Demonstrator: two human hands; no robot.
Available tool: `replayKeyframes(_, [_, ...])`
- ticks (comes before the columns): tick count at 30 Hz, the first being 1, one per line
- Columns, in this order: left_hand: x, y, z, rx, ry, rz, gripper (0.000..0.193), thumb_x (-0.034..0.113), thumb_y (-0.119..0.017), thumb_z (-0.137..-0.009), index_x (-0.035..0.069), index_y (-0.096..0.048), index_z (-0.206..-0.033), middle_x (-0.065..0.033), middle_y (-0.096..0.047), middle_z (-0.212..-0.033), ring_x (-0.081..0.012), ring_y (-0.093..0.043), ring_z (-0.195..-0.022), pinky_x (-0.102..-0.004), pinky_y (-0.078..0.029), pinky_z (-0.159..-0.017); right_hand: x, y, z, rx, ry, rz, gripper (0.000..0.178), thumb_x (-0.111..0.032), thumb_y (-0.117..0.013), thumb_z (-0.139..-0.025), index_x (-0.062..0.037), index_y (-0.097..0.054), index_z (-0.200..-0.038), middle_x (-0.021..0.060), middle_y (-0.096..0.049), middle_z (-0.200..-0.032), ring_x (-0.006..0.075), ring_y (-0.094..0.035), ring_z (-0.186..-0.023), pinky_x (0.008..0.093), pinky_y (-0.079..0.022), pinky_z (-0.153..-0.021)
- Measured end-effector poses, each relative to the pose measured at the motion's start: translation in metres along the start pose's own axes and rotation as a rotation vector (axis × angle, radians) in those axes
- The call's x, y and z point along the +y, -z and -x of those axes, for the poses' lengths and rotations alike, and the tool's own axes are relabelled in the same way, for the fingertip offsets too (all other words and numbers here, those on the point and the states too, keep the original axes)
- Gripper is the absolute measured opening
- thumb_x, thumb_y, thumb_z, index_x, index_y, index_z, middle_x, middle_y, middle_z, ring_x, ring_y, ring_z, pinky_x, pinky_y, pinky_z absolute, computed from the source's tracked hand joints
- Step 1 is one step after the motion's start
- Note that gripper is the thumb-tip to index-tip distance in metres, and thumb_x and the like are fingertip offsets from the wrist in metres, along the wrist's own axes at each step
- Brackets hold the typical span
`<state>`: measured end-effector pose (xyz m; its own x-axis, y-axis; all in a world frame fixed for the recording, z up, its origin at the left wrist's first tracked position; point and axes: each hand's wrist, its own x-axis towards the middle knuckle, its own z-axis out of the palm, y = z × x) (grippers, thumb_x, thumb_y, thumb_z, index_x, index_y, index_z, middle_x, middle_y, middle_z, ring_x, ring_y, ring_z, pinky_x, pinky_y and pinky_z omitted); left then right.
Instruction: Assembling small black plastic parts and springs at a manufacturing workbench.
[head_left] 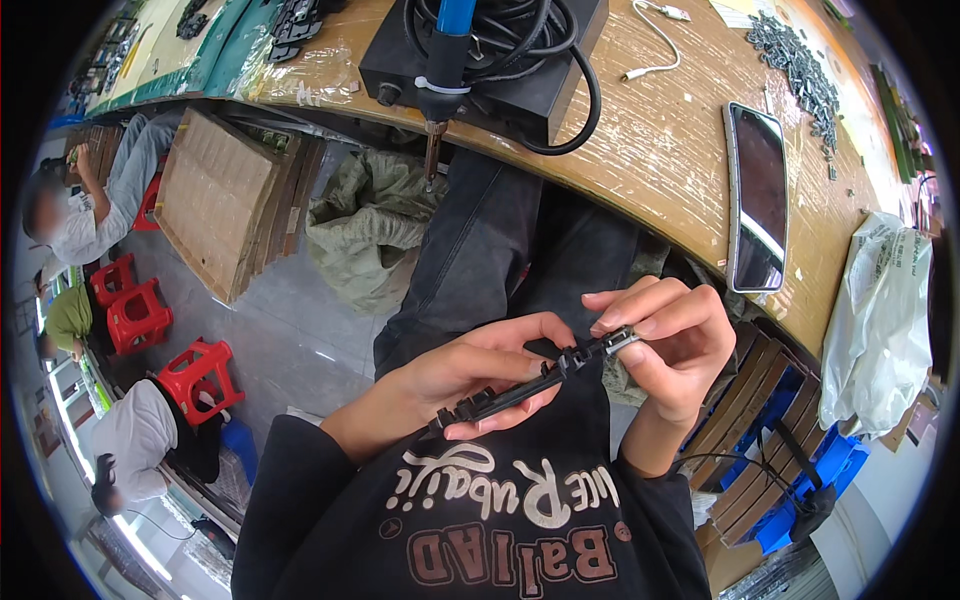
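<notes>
Over my lap I hold a long, narrow black plastic part [500,396] with notches and small raised clips along it. Its lower left end rests across the fingers of my left hand [455,375], with the thumb on top. At the upper right end, the fingertips and thumb of my right hand [670,340] pinch it. A small silvery piece [624,342] shows at that end, partly covered by the fingers; I cannot tell if it is fixed to the part.
Ahead, the wrapped table bears a black box [390,60] with coiled cable, a blue-handled tool [432,150] with a metal tip, a phone [758,200], a white cable [660,60] and many small metal pieces [795,70]. Flattened cardboard [215,200] and red stools [138,315] stand left, near other people.
</notes>
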<state>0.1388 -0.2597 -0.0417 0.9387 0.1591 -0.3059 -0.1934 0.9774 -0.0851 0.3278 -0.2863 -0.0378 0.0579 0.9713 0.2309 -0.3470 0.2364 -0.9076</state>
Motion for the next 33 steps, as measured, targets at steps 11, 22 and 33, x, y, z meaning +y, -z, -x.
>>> replayKeyframes(11, [-0.0020, 0.0038, -0.0025, -0.025, 0.003, 0.014, 0.022, 0.009, -0.042, -0.088, 0.004, -0.035, -0.107, -0.0129, -0.049, -0.071, -0.0148, -0.050, -0.041, -0.0190, -0.033, -0.023, -0.0004, -0.0014, 0.0048, 0.028, 0.049, 0.109, 0.020, 0.010, -0.063, -0.064, 0.0018, -0.051, -0.078, 0.0184, -0.061, -0.079, 0.0248, -0.060, -0.077, 0.0397, -0.047, -0.080])
replayKeyframes(22, [-0.0028, 0.0058, -0.0021, -0.023, -0.029, -0.048, 0.023, 0.007, -0.043, -0.087, 0.003, -0.032, -0.107, -0.0136, -0.051, -0.072, -0.0152, -0.051, -0.041, -0.0196, -0.036, -0.024, -0.0006, -0.0026, 0.0021, 0.003, 0.045, 0.067, 0.019, 0.010, -0.063, -0.065, 0.0020, -0.052, -0.078, 0.0181, -0.060, -0.079, 0.0247, -0.060, -0.076, 0.0400, -0.049, -0.078])
replayKeyframes(33, [-0.0079, 0.0023, -0.0018, 0.001, -0.061, -0.072, 0.019, 0.006, -0.045, -0.086, 0.003, -0.037, -0.103, -0.0122, -0.056, -0.072, -0.0106, -0.053, -0.046, -0.0163, -0.039, -0.037, 0.0020, 0.0031, 0.0048, -0.062, -0.063, -0.107, 0.015, 0.005, -0.059, -0.066, -0.0016, -0.048, -0.074, 0.0165, -0.056, -0.074, 0.0248, -0.058, -0.072, 0.0486, -0.049, -0.075])
